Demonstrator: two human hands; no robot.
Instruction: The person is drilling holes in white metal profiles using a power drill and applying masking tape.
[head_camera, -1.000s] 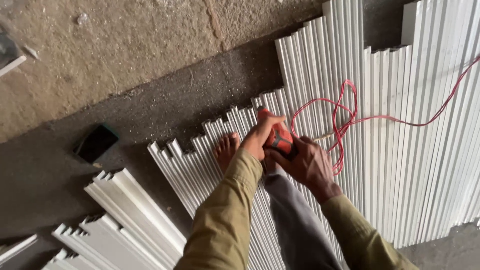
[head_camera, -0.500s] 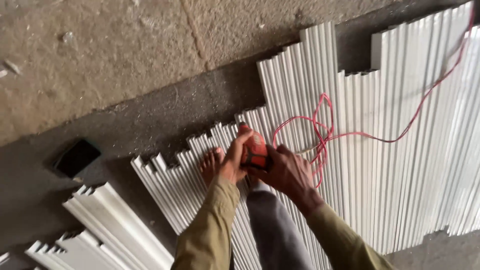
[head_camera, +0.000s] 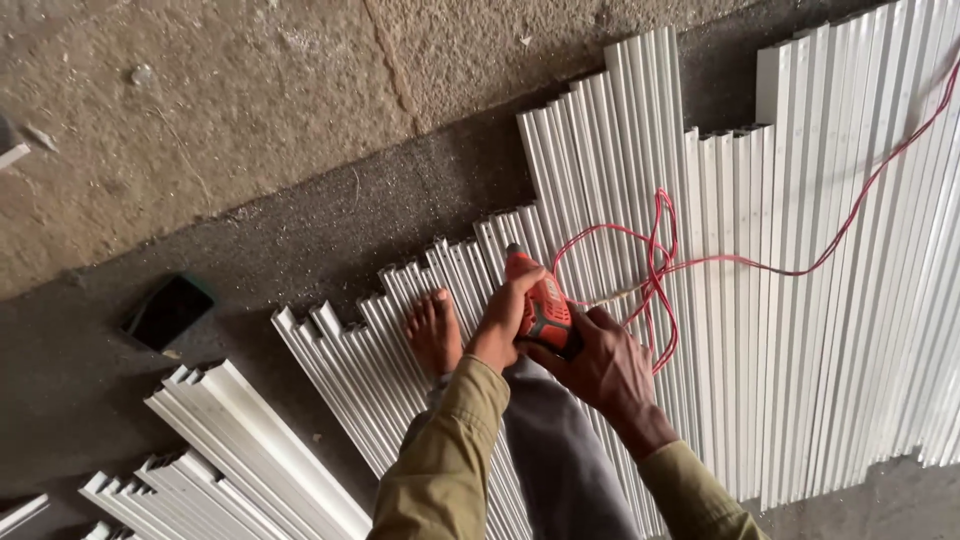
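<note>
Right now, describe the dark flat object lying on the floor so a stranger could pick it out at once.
Start from the row of white ribbed profiles spread across the concrete floor, where both hands grip an orange drill. Go left past the bare foot to the dark strip of floor. There lies a small black rectangular slab, the only dark, flat, glossy thing among pale, long strips.

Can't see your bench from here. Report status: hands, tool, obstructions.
Left hand and right hand both gripping orange power drill, tip down on white profiles. Red cord looped beside drill. Bare foot pinning profiles, close to the tip.
</note>
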